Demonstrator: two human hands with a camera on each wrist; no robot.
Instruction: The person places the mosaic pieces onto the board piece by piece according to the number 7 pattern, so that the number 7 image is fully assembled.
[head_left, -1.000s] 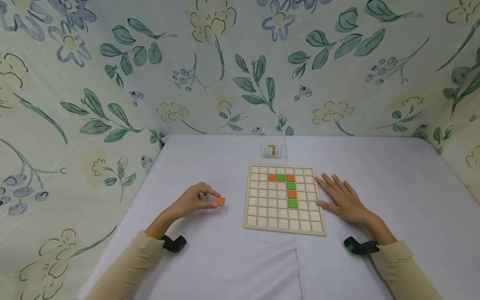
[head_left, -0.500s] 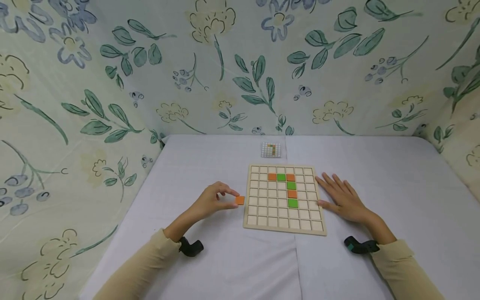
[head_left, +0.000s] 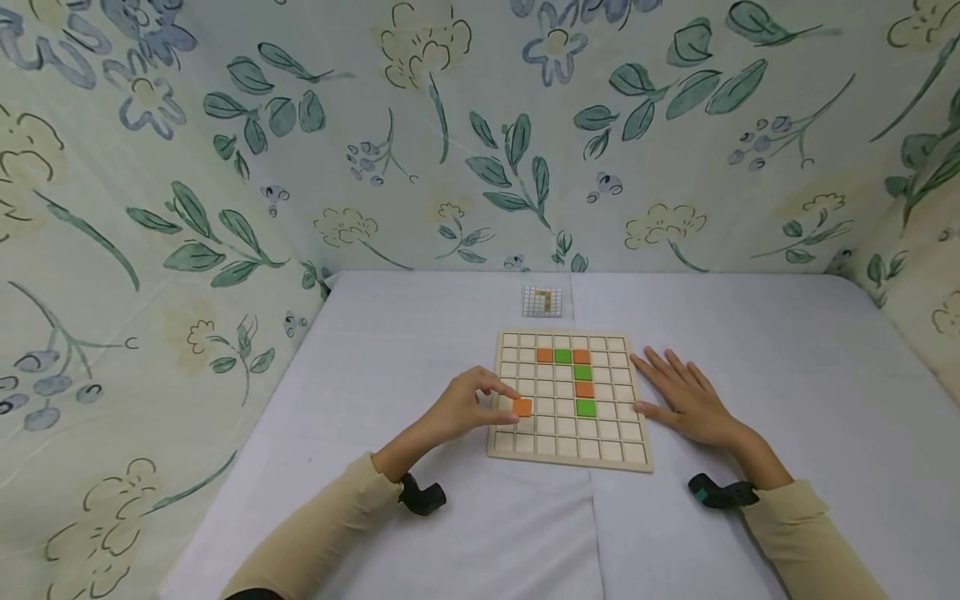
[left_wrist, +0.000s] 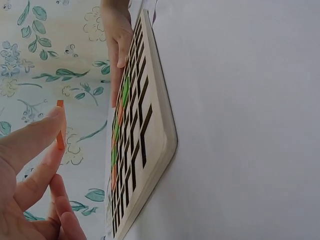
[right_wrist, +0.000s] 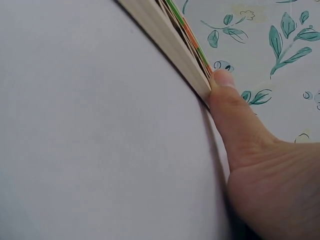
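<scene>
The left hand [head_left: 465,408] pinches an orange tile [head_left: 522,407] over the wooden grid board [head_left: 567,454]; the right hand [head_left: 686,400] lies flat, thumb against its edge

Floral cloth [head_left: 150,192] is hanging all around the back and sides here, filling the whole upper half of the head view: pale greenish fabric with teal leaves, blue flowers and yellowish blooms. It's also showing along the left edge of the left wrist view and in the upper right corner of the right wrist view. A white tablecloth [head_left: 420,333] is covering the table across the lower half of the frame, with a crease running down the bottom centre. A small pattern card [head_left: 542,301] with a grid printed on it is lying near the far edge of the table, just above centre; its marks are looking too small to read.
</scene>
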